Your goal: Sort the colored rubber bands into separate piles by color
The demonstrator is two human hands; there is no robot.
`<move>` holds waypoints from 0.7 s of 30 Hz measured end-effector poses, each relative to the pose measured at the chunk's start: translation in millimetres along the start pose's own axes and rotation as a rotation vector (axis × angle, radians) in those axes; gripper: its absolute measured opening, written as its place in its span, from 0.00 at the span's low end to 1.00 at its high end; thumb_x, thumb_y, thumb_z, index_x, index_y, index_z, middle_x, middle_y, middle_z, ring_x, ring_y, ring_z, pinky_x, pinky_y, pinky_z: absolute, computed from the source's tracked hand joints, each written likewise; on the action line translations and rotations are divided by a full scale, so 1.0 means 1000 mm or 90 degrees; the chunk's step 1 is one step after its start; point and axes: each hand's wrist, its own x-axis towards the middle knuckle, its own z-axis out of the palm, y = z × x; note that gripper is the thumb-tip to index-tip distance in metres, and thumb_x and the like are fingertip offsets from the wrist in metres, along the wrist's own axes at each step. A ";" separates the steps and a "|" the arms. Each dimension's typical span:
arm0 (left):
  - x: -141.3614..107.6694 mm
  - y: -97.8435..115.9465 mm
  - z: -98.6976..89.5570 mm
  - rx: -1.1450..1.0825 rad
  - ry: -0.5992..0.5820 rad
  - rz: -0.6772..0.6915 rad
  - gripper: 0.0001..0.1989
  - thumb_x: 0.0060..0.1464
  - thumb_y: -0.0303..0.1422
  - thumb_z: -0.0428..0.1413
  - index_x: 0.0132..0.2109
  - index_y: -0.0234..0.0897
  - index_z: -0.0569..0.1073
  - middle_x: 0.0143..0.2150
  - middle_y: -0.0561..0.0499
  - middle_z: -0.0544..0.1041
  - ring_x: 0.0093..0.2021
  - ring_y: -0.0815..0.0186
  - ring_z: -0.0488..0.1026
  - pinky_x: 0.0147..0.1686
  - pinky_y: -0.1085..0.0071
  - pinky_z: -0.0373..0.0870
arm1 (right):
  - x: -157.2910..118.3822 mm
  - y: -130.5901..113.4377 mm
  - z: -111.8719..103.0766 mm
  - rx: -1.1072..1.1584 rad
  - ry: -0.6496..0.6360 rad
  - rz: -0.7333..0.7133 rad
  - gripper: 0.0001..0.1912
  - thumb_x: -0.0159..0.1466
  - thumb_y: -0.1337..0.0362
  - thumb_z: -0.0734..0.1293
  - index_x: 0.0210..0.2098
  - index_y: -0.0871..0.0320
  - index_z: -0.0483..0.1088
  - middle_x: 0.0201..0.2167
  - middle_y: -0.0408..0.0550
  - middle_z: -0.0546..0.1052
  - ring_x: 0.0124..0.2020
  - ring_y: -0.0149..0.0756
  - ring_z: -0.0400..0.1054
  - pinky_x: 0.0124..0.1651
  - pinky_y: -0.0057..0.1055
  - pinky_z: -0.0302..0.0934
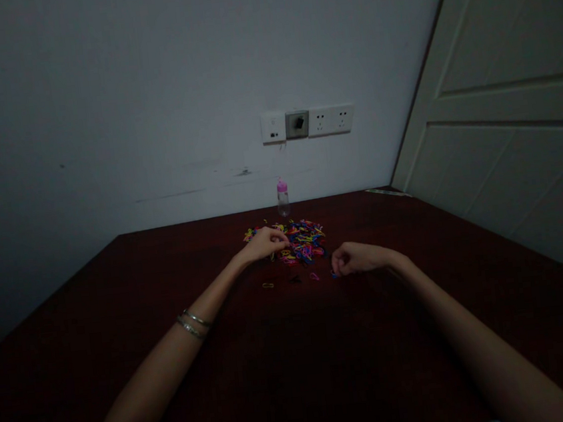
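A loose pile of small, brightly coloured rubber bands (307, 238) lies on the dark red table. My left hand (265, 243) reaches over the pile's left side, its fingers bent and pinched together among the bands; what is between them is too small to make out. Nearer to me, a yellow band (268, 285), a black band (295, 279) and a pink band (314, 276) lie apart in a row. At the right end of that row, my right hand (355, 258) has its fingertips closed down on a blue band (334, 274), which they partly hide.
Behind the pile stands a small clear bottle (283, 201) with a pink cap. The table (218, 379) meets a white wall carrying a row of sockets (329, 120). A pale panelled door (516, 146) borders the right side. The light is dim.
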 end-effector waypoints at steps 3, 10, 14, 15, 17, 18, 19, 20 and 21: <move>-0.001 -0.005 -0.007 -0.023 0.030 -0.037 0.12 0.46 0.35 0.55 0.33 0.30 0.77 0.21 0.53 0.69 0.22 0.75 0.58 0.23 0.77 0.51 | -0.002 -0.001 -0.001 -0.010 0.004 -0.013 0.09 0.49 0.66 0.64 0.29 0.62 0.71 0.22 0.43 0.70 0.22 0.26 0.60 0.24 0.23 0.53; -0.005 -0.027 -0.018 -0.144 0.100 -0.129 0.12 0.46 0.33 0.56 0.34 0.28 0.77 0.20 0.51 0.70 0.21 0.74 0.59 0.22 0.77 0.52 | -0.015 -0.014 -0.010 0.016 0.025 -0.064 0.09 0.51 0.64 0.64 0.30 0.62 0.71 0.20 0.41 0.68 0.21 0.25 0.57 0.24 0.23 0.51; -0.005 -0.040 -0.018 -0.160 0.112 -0.161 0.11 0.47 0.33 0.55 0.34 0.29 0.77 0.18 0.53 0.67 0.19 0.75 0.57 0.20 0.77 0.50 | -0.010 -0.007 -0.009 0.009 0.026 -0.062 0.10 0.51 0.63 0.65 0.29 0.63 0.72 0.19 0.41 0.68 0.21 0.25 0.58 0.25 0.23 0.51; -0.005 -0.042 -0.018 -0.158 0.112 -0.169 0.11 0.47 0.33 0.55 0.34 0.29 0.77 0.18 0.53 0.67 0.19 0.76 0.56 0.20 0.77 0.50 | -0.008 -0.004 -0.008 0.006 0.022 -0.057 0.10 0.50 0.63 0.65 0.29 0.63 0.73 0.20 0.41 0.69 0.21 0.26 0.58 0.25 0.24 0.51; -0.004 -0.044 -0.018 -0.157 0.114 -0.184 0.10 0.47 0.33 0.55 0.34 0.29 0.77 0.17 0.54 0.66 0.18 0.76 0.56 0.19 0.77 0.49 | -0.002 0.001 -0.004 0.000 0.008 -0.047 0.10 0.50 0.63 0.66 0.29 0.63 0.73 0.20 0.42 0.70 0.21 0.26 0.59 0.25 0.24 0.51; -0.004 -0.044 -0.017 -0.158 0.117 -0.189 0.10 0.47 0.32 0.55 0.34 0.29 0.77 0.16 0.55 0.65 0.18 0.76 0.56 0.19 0.77 0.49 | -0.001 0.002 -0.003 -0.003 0.002 -0.045 0.10 0.50 0.62 0.66 0.29 0.63 0.73 0.20 0.42 0.70 0.21 0.26 0.59 0.24 0.23 0.51; -0.005 -0.044 -0.017 -0.159 0.119 -0.193 0.10 0.48 0.32 0.55 0.34 0.29 0.77 0.16 0.55 0.65 0.18 0.76 0.56 0.19 0.77 0.49 | 0.000 0.002 -0.002 -0.006 -0.001 -0.043 0.11 0.50 0.62 0.66 0.29 0.63 0.73 0.20 0.42 0.70 0.21 0.26 0.59 0.24 0.23 0.51; -0.005 -0.045 -0.017 -0.160 0.121 -0.195 0.10 0.47 0.32 0.55 0.34 0.29 0.77 0.16 0.55 0.64 0.18 0.76 0.55 0.19 0.77 0.49 | 0.000 0.002 -0.002 -0.010 -0.002 -0.041 0.11 0.50 0.61 0.66 0.30 0.62 0.73 0.20 0.42 0.69 0.21 0.26 0.59 0.24 0.23 0.51; -0.005 -0.045 -0.017 -0.161 0.123 -0.195 0.10 0.47 0.32 0.55 0.34 0.29 0.77 0.15 0.55 0.64 0.18 0.76 0.55 0.19 0.77 0.49 | -0.001 0.001 -0.003 -0.012 -0.001 -0.041 0.12 0.50 0.61 0.67 0.30 0.62 0.73 0.20 0.41 0.69 0.21 0.26 0.59 0.24 0.24 0.51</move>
